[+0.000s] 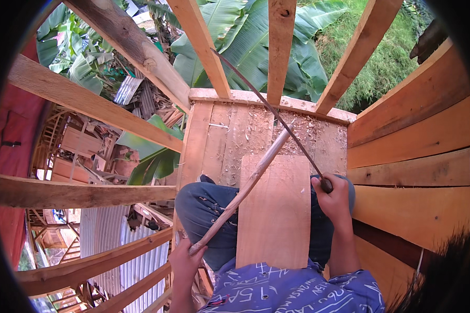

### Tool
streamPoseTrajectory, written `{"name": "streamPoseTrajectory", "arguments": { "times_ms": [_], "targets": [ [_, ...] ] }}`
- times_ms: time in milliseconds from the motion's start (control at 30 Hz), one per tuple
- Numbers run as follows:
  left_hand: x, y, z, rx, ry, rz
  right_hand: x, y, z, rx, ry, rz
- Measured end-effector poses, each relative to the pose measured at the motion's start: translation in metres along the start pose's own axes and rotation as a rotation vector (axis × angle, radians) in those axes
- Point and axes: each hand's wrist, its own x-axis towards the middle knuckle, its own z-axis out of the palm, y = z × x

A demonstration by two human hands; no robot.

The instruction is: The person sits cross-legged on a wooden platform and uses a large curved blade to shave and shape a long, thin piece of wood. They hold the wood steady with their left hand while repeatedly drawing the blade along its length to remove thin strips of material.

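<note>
My left hand (184,261) is closed around the lower end of a bare wooden stick (244,190), which slants up and to the right across my lap. My right hand (334,197) grips the dark handle of a long, thin-bladed machete (261,97). Its blade runs up and to the left, crossing near the far end of the stick; whether they touch, I cannot tell. A flat wooden board (274,219) lies over my lap, between my knees, with the stick passing above its left part.
Wood shavings (250,122) litter the plank floor (196,141) in front of me. Wooden railing posts (281,47) rise on the far and left sides, with banana leaves (245,41) beyond. A plank wall (412,175) stands close on the right. Corrugated metal sheets (104,229) lie lower left.
</note>
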Motion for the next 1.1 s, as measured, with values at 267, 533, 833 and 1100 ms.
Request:
{"name": "streamPoseTrajectory", "arguments": {
  "times_ms": [267, 533, 833, 1100],
  "targets": [
    [-0.020, -0.017, 0.001, 0.071, -0.313, -0.051, -0.002, -0.011, 0.016, -0.062, -0.117, -0.034],
    [-0.015, -0.010, 0.004, -0.166, -0.417, -0.130, 0.003, -0.028, 0.036, -0.284, -0.086, -0.331],
    [-0.010, -0.007, 0.008, -0.125, -0.442, -0.132, 0.028, -0.007, 0.030, -0.575, 0.088, -0.498],
    [0.001, -0.007, 0.005, -0.116, -0.532, -0.141, 0.036, 0.004, 0.023, -0.673, 0.159, -0.549]
  ]
}}
